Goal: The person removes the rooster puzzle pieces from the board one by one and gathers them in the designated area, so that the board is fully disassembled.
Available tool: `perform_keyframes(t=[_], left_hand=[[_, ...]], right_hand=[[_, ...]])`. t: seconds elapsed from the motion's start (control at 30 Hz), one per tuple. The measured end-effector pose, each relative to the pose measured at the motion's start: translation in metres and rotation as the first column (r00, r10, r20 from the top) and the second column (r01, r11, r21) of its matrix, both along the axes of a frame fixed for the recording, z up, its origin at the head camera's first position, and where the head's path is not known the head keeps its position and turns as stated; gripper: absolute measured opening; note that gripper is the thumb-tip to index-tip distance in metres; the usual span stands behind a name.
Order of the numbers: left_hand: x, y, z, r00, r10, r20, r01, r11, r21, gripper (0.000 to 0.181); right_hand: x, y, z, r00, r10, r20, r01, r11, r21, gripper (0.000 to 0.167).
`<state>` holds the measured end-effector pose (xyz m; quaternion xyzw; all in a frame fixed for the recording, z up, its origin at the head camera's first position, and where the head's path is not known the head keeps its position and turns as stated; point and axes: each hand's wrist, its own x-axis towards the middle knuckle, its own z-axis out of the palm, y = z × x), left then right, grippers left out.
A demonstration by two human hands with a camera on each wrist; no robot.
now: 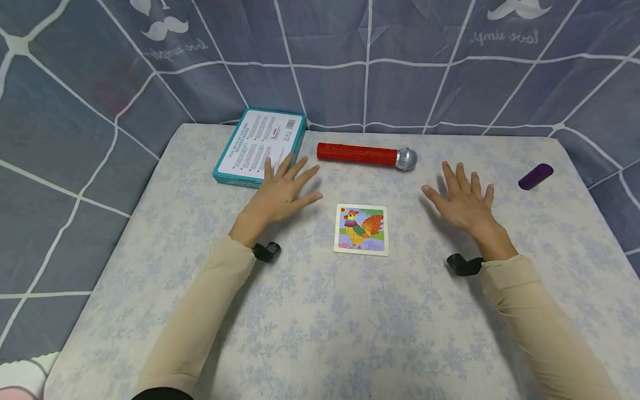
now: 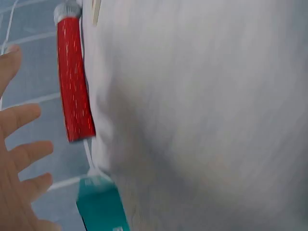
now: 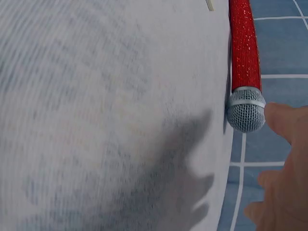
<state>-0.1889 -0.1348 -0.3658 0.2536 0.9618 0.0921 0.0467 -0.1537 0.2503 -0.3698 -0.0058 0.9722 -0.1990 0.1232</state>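
Observation:
My left hand (image 1: 278,197) hovers over the table with its fingers spread, near the front right corner of a teal and white box (image 1: 260,143). To the right, my right hand (image 1: 466,206) is also held above the table, fingers spread and holding nothing. Between the two hands lies a square rooster puzzle (image 1: 361,229) in a pale frame. Behind it a red microphone (image 1: 357,154) with a silver mesh head lies on its side. In the left wrist view the microphone (image 2: 74,79) and the box's teal side (image 2: 102,204) appear past the fingers. The right wrist view shows the microphone's head (image 3: 246,113).
A short dark purple cylinder (image 1: 536,176) lies at the table's right. The table (image 1: 320,333) has a pale cloth with a blue floral pattern. Grey-blue curtains (image 1: 330,94) with white lines hang along the back and sides. Something white and pink (image 1: 25,380) shows at bottom left.

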Motion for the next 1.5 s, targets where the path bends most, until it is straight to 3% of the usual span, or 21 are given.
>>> perform_keyframes(t=[0.13, 0.23, 0.47, 0.63, 0.73, 0.83, 1.0, 1.23, 1.5], left_hand=[[0.012, 0.009, -0.004, 0.994, -0.091, 0.06, 0.088, 0.995, 0.046, 0.069], [0.022, 0.013, -0.008, 0.982, -0.149, 0.116, 0.141, 0.987, 0.073, 0.065], [0.037, 0.016, -0.015, 0.951, -0.248, 0.182, 0.226, 0.965, 0.135, 0.053], [0.042, 0.018, -0.016, 0.943, -0.273, 0.191, 0.248, 0.958, 0.142, 0.049], [0.043, 0.02, -0.016, 0.936, -0.298, 0.188, 0.272, 0.95, 0.151, 0.049], [0.043, 0.022, -0.016, 0.929, -0.316, 0.193, 0.292, 0.946, 0.142, 0.049], [0.044, 0.024, -0.015, 0.926, -0.322, 0.198, 0.303, 0.945, 0.123, 0.047], [0.044, 0.025, -0.015, 0.927, -0.319, 0.198, 0.298, 0.946, 0.129, 0.044], [0.045, 0.027, -0.015, 0.924, -0.317, 0.214, 0.293, 0.946, 0.135, 0.042]], right_hand=[[-0.001, -0.002, -0.001, 0.999, -0.014, -0.047, 0.012, 0.999, -0.049, 0.087], [-0.003, -0.005, -0.002, 0.99, -0.023, -0.136, 0.007, 0.993, -0.115, 0.083], [-0.01, -0.019, -0.002, 0.925, -0.034, -0.379, -0.069, 0.965, -0.255, 0.066], [-0.015, -0.035, -0.005, 0.9, 0.073, -0.43, -0.191, 0.952, -0.239, 0.051], [-0.017, -0.047, -0.006, 0.898, 0.204, -0.389, -0.302, 0.93, -0.21, 0.042], [-0.018, -0.062, -0.007, 0.887, 0.342, -0.309, -0.411, 0.89, -0.196, 0.038], [-0.02, -0.086, -0.007, 0.861, 0.473, -0.187, -0.506, 0.832, -0.226, 0.038], [-0.025, -0.11, -0.004, 0.81, 0.579, -0.096, -0.582, 0.771, -0.258, 0.038], [-0.029, -0.118, -0.004, 0.786, 0.616, -0.048, -0.607, 0.756, -0.243, 0.039]])
